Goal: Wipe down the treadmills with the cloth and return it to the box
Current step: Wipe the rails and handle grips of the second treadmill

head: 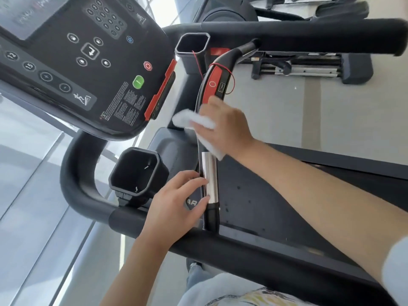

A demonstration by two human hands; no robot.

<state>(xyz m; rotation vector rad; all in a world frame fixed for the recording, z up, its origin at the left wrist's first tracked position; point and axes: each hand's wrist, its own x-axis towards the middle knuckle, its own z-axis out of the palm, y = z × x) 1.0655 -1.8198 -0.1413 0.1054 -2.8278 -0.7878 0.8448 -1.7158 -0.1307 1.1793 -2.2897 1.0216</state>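
A white cloth (194, 121) lies bunched against the treadmill's curved front handlebar (209, 217), just below its red safety-key section (213, 85). My right hand (225, 127) presses the cloth onto the bar, fingers wrapped over it. My left hand (176, 204) rests lower on the same bar, its fingertips touching the chrome pulse-sensor sleeve (210, 180). The black console (88, 62) with its buttons tilts at the upper left. No box is in view.
Two black cup holders (138, 171) (193, 44) flank the console. The padded side rails (298, 35) (242, 252) run above and below my arms. The dark belt deck (265, 206) lies under them. Another machine (309, 65) stands behind on the grey floor.
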